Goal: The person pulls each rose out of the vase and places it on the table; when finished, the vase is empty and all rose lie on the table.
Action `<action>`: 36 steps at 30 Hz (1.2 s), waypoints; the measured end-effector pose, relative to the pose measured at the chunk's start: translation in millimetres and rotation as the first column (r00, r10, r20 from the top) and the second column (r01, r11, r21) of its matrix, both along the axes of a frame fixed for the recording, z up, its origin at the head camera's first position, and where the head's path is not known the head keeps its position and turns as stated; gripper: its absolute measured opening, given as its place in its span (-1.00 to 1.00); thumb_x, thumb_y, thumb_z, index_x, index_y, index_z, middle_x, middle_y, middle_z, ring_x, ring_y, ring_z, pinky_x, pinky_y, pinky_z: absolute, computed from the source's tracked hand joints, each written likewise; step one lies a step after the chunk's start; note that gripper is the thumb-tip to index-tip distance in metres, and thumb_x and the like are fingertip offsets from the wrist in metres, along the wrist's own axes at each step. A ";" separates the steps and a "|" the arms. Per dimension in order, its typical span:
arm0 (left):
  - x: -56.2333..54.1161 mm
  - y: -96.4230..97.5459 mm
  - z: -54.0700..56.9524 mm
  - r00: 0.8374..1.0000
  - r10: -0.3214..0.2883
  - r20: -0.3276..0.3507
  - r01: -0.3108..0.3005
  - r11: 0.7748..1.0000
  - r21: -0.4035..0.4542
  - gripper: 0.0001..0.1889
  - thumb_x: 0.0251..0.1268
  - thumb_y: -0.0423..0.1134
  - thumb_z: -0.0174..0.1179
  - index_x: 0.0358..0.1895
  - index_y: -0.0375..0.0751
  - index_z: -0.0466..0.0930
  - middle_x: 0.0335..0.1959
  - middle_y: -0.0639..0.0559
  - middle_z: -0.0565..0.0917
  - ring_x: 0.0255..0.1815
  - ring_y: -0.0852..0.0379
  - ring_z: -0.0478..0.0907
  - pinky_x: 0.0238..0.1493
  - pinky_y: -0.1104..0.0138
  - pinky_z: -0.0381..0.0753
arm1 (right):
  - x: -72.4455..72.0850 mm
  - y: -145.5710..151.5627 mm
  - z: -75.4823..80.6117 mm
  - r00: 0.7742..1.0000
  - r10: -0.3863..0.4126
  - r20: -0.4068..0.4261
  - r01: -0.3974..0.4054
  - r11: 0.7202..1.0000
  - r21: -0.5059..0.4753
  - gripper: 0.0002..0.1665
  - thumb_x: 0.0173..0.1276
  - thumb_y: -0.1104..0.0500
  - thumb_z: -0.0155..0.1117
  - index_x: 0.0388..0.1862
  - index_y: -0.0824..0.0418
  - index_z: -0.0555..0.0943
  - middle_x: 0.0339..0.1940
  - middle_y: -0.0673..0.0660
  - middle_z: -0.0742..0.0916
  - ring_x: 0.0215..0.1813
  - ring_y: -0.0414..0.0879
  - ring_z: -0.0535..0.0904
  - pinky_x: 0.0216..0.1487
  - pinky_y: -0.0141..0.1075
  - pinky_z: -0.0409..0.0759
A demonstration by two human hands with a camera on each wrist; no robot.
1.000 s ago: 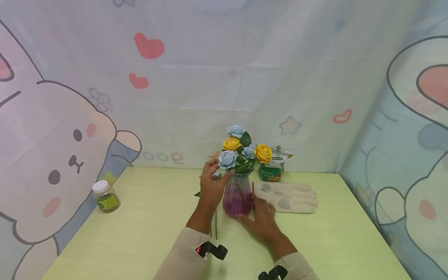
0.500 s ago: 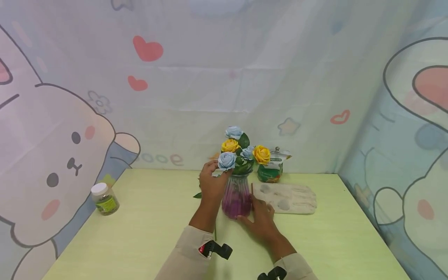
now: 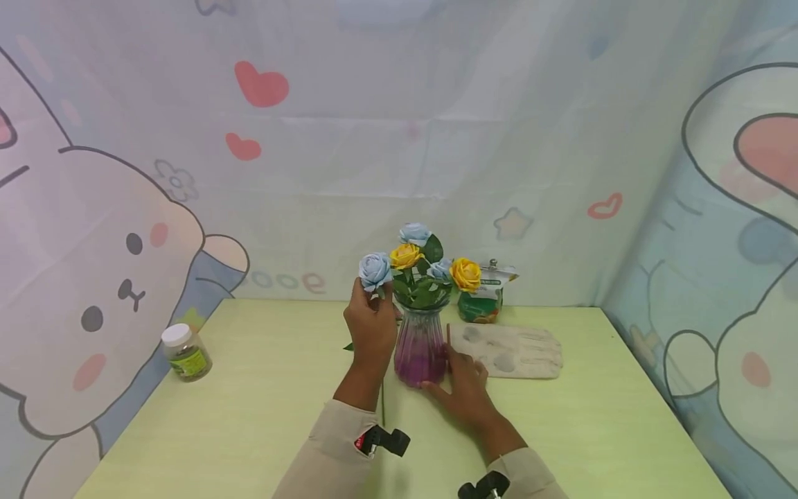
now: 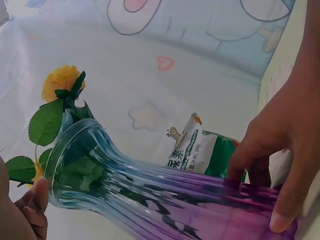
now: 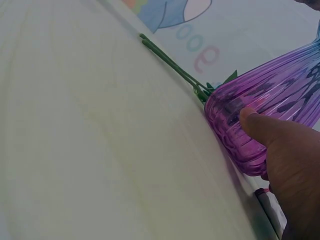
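My left hand (image 3: pixel 370 329) pinches a light blue artificial rose (image 3: pixel 375 271) just under its bloom, left of the vase mouth. Its curled fingers also show at the vase rim in the left wrist view. The ribbed glass vase (image 3: pixel 420 350), clear bluish at the top and purple below, stands upright. My right hand (image 3: pixel 467 391) grips it low on the right side, thumb (image 5: pixel 257 122) against the purple glass. Blue and yellow roses fill the vase, among them a yellow rose (image 3: pixel 465 275) leaning out to the right.
Green stems (image 5: pixel 170 62) lie on the table left of the vase. Behind it stands a green and white packet (image 3: pixel 483 301) with a clip on top. Pale work gloves (image 3: pixel 524 352) lie at the right, and a white-lidded jar (image 3: pixel 188 353) stands at the table's left edge.
My left hand has shifted the light blue rose left and slightly up, away from the other blooms. The right hand has stayed on the vase.
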State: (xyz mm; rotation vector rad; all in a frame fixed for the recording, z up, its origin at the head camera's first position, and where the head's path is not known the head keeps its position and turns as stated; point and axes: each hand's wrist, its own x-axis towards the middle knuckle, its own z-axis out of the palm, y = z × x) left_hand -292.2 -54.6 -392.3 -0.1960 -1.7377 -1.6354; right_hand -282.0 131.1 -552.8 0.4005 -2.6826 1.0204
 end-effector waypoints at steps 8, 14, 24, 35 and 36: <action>-2.1 1.8 6.6 0.991 -0.117 -0.063 0.126 0.978 0.164 -0.70 0.83 -0.19 0.02 0.38 -0.22 0.41 -0.16 -0.21 0.67 -0.59 -0.23 0.71 -0.58 0.19 0.76 | -0.7 -3.0 6.6 0.999 0.000 0.050 0.000 1.000 -0.010 0.17 0.48 -0.28 0.49 0.79 0.24 0.18 0.62 0.26 0.57 0.67 0.22 0.40 0.72 0.36 -0.08; -0.4 -0.3 10.3 0.989 -0.149 0.014 0.144 0.973 0.182 -0.52 0.86 -0.09 -0.07 -0.18 -0.40 0.64 -0.45 -0.19 0.63 -0.58 -0.17 0.74 -0.62 0.35 0.57 | -3.3 -1.8 6.1 0.999 -0.013 0.051 0.012 1.000 0.007 0.17 0.47 -0.30 0.48 0.78 0.23 0.20 0.62 0.24 0.58 0.67 0.20 0.41 0.72 0.38 -0.07; -1.6 -12.0 2.4 0.982 -0.188 0.009 0.188 0.982 0.027 -0.59 0.79 -0.20 0.08 -0.11 -0.45 0.83 0.00 -0.33 0.83 0.13 -0.20 0.76 0.13 0.34 0.67 | -1.9 1.0 0.8 1.000 0.001 0.029 -0.001 1.000 -0.007 0.18 0.46 -0.30 0.49 0.78 0.25 0.20 0.59 0.26 0.60 0.65 0.22 0.42 0.71 0.35 -0.05; -7.6 -13.6 -5.2 0.960 -0.217 -0.177 0.236 0.967 0.093 -0.72 0.41 -0.60 0.36 0.15 -0.53 0.74 0.11 -0.43 0.70 0.04 0.23 0.81 0.16 0.38 0.81 | 2.0 -0.1 3.6 1.000 -0.003 0.027 0.004 1.000 -0.015 0.15 0.46 -0.28 0.49 0.77 0.24 0.23 0.58 0.27 0.60 0.64 0.24 0.43 0.70 0.37 -0.03; -7.2 -14.6 -4.4 0.962 -0.210 -0.172 0.231 0.966 0.114 -0.72 0.42 -0.59 0.36 0.15 -0.50 0.75 0.10 -0.41 0.72 0.03 0.28 0.81 0.14 0.37 0.82 | 2.5 -0.2 3.9 1.000 -0.001 0.029 0.001 1.000 -0.019 0.14 0.46 -0.27 0.50 0.76 0.24 0.23 0.58 0.28 0.60 0.63 0.24 0.43 0.70 0.37 -0.03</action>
